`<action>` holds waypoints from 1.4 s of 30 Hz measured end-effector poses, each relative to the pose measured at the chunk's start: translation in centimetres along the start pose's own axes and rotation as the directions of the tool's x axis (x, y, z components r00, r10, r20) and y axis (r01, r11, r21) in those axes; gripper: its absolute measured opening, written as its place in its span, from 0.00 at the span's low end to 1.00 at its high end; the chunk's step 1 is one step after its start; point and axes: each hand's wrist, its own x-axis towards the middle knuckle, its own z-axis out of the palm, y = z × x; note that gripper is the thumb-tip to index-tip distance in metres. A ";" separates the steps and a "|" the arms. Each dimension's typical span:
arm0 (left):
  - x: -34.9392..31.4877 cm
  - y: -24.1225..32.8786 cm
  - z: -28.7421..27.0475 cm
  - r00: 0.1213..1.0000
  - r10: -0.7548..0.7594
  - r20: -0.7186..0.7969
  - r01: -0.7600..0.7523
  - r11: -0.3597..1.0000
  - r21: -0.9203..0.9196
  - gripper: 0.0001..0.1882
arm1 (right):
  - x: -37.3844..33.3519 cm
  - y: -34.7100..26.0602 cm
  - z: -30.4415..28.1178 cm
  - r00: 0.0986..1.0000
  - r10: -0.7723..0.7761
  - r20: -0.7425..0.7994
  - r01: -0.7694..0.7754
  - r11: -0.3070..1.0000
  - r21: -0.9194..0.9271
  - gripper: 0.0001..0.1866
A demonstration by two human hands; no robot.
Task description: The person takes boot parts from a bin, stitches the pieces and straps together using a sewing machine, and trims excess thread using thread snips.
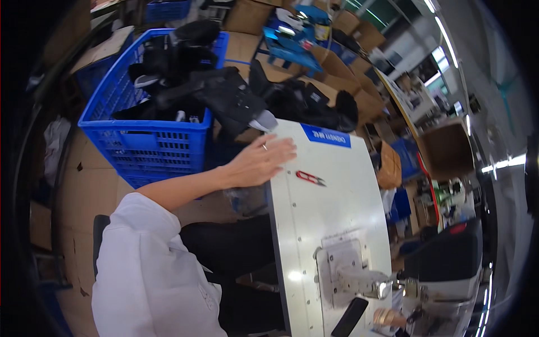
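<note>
My left hand (pixel 261 160) lies flat on the near corner of a white sewing table (pixel 331 213), fingers stretched out and holding nothing, a ring on one finger. Red thread snips (pixel 310 178) lie on the table a short way from its fingertips. Black fabric pieces (pixel 306 104) are heaped just past the table's end. Only a small patch of my right hand (pixel 388 317) shows, at the bottom edge beside the sewing machine (pixel 449 264); its grip is hidden.
A blue plastic crate (pixel 147 140) full of black pieces stands on the floor beside the table. A flat black oblong (pixel 349 317) lies by the metal plate (pixel 342 267). Cardboard boxes (pixel 449 149) and blue machinery (pixel 292 39) crowd the far side.
</note>
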 end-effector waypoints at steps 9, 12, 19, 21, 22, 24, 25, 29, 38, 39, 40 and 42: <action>-3.8 -14.7 -11.1 0.802 -0.444 -0.400 0.598 0.602 0.529 0.29 | -4.3 -16.4 -1.0 0.924 -0.052 0.380 -0.179 0.816 0.549 0.14; -4.6 -18.5 -11.4 0.606 -0.769 -0.202 0.767 0.498 0.404 0.27 | -4.3 -18.9 -1.7 0.875 -0.099 0.474 -0.259 0.731 0.631 0.11; 1.9 -6.8 -11.9 0.689 -0.616 -0.382 0.563 0.787 -0.254 0.12 | -4.7 -24.2 -3.2 0.674 -0.297 0.676 -0.518 0.463 0.720 0.11; 4.1 -2.4 -11.2 0.725 -0.557 -0.404 0.454 0.829 -0.327 0.11 | -3.4 -26.8 -4.0 0.620 -0.374 0.690 -0.610 0.324 0.723 0.12; 4.9 -0.7 -11.2 0.739 -0.533 -0.411 0.404 0.840 -0.362 0.11 | -4.3 -26.6 -3.5 0.517 -0.475 0.713 -0.613 0.376 0.695 0.19; 5.6 2.2 -10.8 0.768 -0.517 -0.378 0.321 0.821 -0.472 0.11 | -3.4 -30.0 -3.8 0.461 -0.558 0.690 -0.712 0.232 0.663 0.24; 5.8 3.2 -10.5 0.766 -0.541 -0.347 0.285 0.770 -0.571 0.10 | -3.1 -31.5 -3.8 0.463 -0.568 0.681 -0.710 0.222 0.668 0.24; 6.9 6.0 -8.0 0.731 -0.682 0.001 0.262 0.280 -0.924 0.10 | -6.1 -32.9 -3.0 0.587 -0.535 0.608 -0.615 0.194 0.764 0.23; 5.7 5.9 0.1 0.859 -0.511 -0.025 0.297 0.539 -0.788 0.17 | -0.2 -30.9 -0.1 0.765 -0.323 0.558 -0.357 0.509 0.784 0.14; 5.0 5.7 0.1 0.829 -0.558 0.038 0.334 0.439 -0.834 0.15 | -0.9 -30.4 1.1 0.687 -0.256 0.680 -0.558 0.415 0.719 0.13; 4.3 5.5 -0.3 0.811 -0.574 0.114 0.361 0.337 -0.870 0.13 | -0.6 -30.5 1.6 0.617 -0.248 0.747 -0.672 0.329 0.664 0.14; 2.8 4.6 0.9 0.760 -0.622 0.187 0.414 0.243 -0.877 0.14 | -0.5 -30.1 2.9 0.489 -0.226 0.842 -0.819 0.214 0.533 0.13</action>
